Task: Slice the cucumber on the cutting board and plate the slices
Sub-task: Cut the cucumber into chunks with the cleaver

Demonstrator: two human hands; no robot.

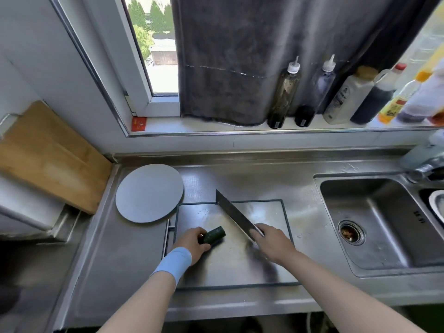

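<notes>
Stainless steel counter (240,179) with an inset sink (374,212) at right, its drain (351,231) holding brownish debris. A wooden board (48,159) leans against the left wall. Along the windowsill (216,128) stand assorted condiment bottles (283,94) beside a hanging dark grey cloth (228,56).

The cutting board (240,260) is bare along its near edge and far right corner. Toward the plate (149,193) at the bench's (240,174) far left, the raised knife (234,213) slants across the board's middle. The sink (374,224) bounds the right edge.
</notes>
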